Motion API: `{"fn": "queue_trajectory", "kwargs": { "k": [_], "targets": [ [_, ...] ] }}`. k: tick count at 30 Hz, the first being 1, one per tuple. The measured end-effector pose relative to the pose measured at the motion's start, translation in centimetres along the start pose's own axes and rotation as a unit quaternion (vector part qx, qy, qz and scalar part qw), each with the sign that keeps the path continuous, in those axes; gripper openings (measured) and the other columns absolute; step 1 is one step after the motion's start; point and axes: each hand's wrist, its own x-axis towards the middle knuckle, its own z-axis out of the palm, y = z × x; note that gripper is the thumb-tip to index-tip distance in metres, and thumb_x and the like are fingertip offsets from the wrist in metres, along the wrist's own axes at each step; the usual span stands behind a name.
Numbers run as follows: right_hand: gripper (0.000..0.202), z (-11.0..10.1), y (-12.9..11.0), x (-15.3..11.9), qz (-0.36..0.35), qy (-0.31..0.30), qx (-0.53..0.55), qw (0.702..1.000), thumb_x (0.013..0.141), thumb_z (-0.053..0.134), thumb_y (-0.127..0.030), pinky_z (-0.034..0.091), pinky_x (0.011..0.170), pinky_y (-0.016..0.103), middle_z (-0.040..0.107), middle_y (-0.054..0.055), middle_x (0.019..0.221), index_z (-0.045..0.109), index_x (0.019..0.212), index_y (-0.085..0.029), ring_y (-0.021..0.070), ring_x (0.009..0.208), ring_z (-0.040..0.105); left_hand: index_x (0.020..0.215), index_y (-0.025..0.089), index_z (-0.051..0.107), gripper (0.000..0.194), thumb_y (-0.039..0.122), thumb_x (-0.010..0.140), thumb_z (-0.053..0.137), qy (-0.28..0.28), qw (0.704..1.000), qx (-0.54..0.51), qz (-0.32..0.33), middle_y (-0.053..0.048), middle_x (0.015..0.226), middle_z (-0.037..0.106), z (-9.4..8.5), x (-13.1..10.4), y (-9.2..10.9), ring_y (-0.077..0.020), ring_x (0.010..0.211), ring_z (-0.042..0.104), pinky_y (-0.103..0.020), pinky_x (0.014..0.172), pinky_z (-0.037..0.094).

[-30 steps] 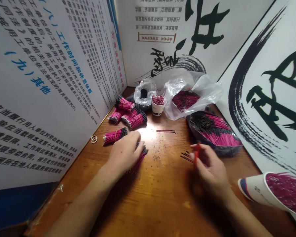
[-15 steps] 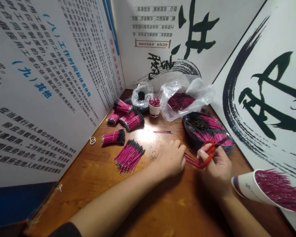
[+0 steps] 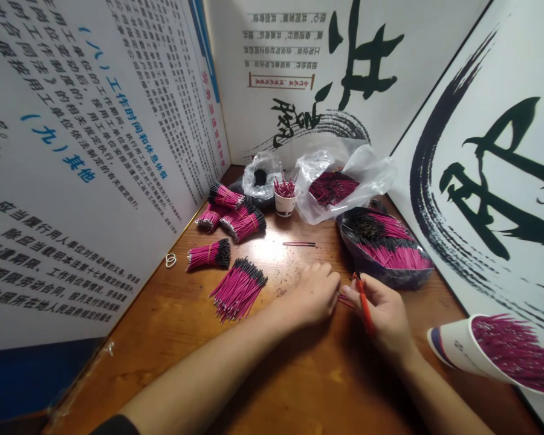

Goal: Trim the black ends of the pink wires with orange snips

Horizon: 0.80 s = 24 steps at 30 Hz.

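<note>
My left hand point(image 3: 318, 291) is closed low over the table, with a few magenta wires point(image 3: 344, 299) showing from its right side. What its fingertips do is mostly hidden behind the hand. My right hand point(image 3: 381, 311) grips red-handled scissors point(image 3: 365, 305), its thumb and finger close to those wires. The scissors now point away from me, blades hardly visible. Left of my hands lies a loose heap of magenta wires with black ends point(image 3: 239, 289). Two more single wires point(image 3: 299, 244) rest on the table beyond my left hand.
Banded wire bundles point(image 3: 208, 254) sit at the left. A paper cup of wires point(image 3: 284, 205) stands at the back beside clear plastic bags point(image 3: 308, 208). A dark bag of wires point(image 3: 390, 266) lies at the right, near a tilted large cup point(image 3: 457, 344). Printed panels surround the table.
My right hand has moved slightly left toward my left hand, and the scissors have swung from pointing right to upright and edge-on. The left hand has hardly moved.
</note>
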Motion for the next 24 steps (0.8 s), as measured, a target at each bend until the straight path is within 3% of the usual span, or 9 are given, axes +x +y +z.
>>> {"fn": "queue_trajectory", "kwargs": {
  "k": [6,9,14,17,20,24],
  "targets": [
    [0.036,-0.1,0.1,0.0,-0.003,-0.011,-0.03,0.999,0.082,0.066,-0.044,0.037,0.051,0.021,0.041,-0.004,0.061,0.047,0.065,-0.02,0.0107,0.056,0.04,0.084,0.018,0.053,0.003,0.018,0.087,0.051,0.078,0.991,-0.108,0.003,-0.005,0.089,0.057,-1.5,-0.5,-0.6,-0.0174,0.084,0.052,-0.028,0.075,0.045],
    [0.031,0.1,0.2,-0.1,0.001,-0.034,-0.057,0.998,0.082,0.067,-0.039,0.036,0.051,0.022,0.043,-0.005,0.06,0.049,0.066,-0.019,0.0108,0.056,0.041,0.078,0.018,0.05,0.01,0.015,0.087,0.047,0.096,0.985,-0.138,-0.027,-0.002,0.079,0.053,-3.1,-2.0,-1.2,-0.0142,0.071,0.049,-0.026,0.065,0.041],
    [0.024,1.0,-0.4,-0.6,-0.056,-0.151,-0.206,0.965,0.092,0.053,-0.035,0.04,0.055,0.024,0.052,-0.002,0.065,0.05,0.073,-0.02,0.013,0.059,0.047,0.068,0.018,0.045,0.025,0.022,0.093,0.046,0.146,0.973,-0.161,-0.083,0.0,0.07,0.05,-4.9,-5.6,-2.7,-0.0123,0.065,0.047,-0.025,0.061,0.038],
    [0.019,1.5,-0.9,-1.0,-0.083,-0.184,-0.248,0.947,0.094,0.051,-0.035,0.043,0.058,0.026,0.059,0.001,0.073,0.054,0.082,-0.02,0.0148,0.063,0.053,0.073,0.017,0.051,0.02,0.022,0.092,0.049,0.172,0.956,-0.218,-0.098,0.0,0.072,0.054,-5.1,-6.9,-3.5,-0.0111,0.065,0.051,-0.023,0.061,0.041],
    [0.013,1.8,-1.0,-1.3,-0.084,-0.184,-0.246,0.948,0.093,0.052,-0.03,0.05,0.067,0.028,0.066,0.005,0.089,0.055,0.1,-0.02,0.0177,0.075,0.062,0.084,0.016,0.058,0.013,0.021,0.092,0.05,0.203,0.941,-0.247,-0.112,-0.002,0.076,0.061,-5.0,-7.4,-3.9,-0.0105,0.065,0.056,-0.021,0.06,0.045],
    [0.018,1.7,-0.3,-1.6,-0.091,-0.166,-0.224,0.956,0.092,0.051,-0.027,0.054,0.074,0.029,0.069,0.008,0.099,0.054,0.108,-0.02,0.0193,0.085,0.067,0.092,0.016,0.059,0.009,0.018,0.092,0.051,0.242,0.95,-0.178,-0.081,-0.004,0.083,0.066,-5.1,-7.5,-4.2,-0.0123,0.07,0.061,-0.024,0.066,0.048]
  ]
}}
